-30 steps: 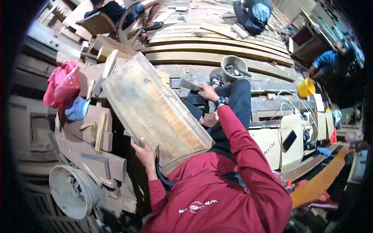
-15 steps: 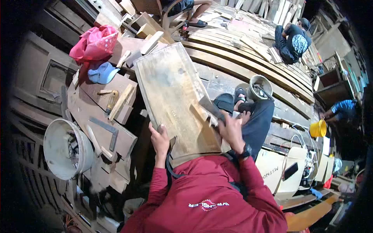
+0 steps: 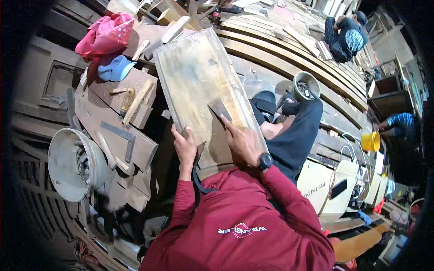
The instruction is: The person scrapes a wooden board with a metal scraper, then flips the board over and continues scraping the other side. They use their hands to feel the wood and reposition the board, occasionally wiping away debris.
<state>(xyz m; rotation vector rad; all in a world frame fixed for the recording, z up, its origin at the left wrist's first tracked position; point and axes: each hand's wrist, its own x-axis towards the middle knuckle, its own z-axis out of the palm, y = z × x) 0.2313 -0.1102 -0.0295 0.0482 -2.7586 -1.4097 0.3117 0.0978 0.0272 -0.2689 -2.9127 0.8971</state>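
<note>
A wooden panel (image 3: 192, 72) with a raised border and a dark stain near its top leans across my lap. My left hand (image 3: 184, 147) is closed on the panel's left edge, its fingers partly hidden behind the board. In my right hand (image 3: 245, 143) is a scraper (image 3: 219, 109) with a flat metal blade, its handle hidden by my fingers. The blade lies at a slant against the middle of the panel's face, and the index finger stretches along it. A dark strap (image 3: 197, 178) hangs beside the panel's lower left corner.
On the left bench lie a metal square (image 3: 129, 144), a wood-handled tool (image 3: 127, 101), a blue cap (image 3: 116, 68) and a pink bag (image 3: 106, 36). Buckets stand left (image 3: 74, 165) and right (image 3: 306, 86). One person (image 3: 346, 38) sits far right; another is near a yellow bucket (image 3: 370, 141).
My right hand has brought the scraper from the panel's right edge leftward to its middle. My left hand stays on the left edge. The camera view has shifted slightly.
</note>
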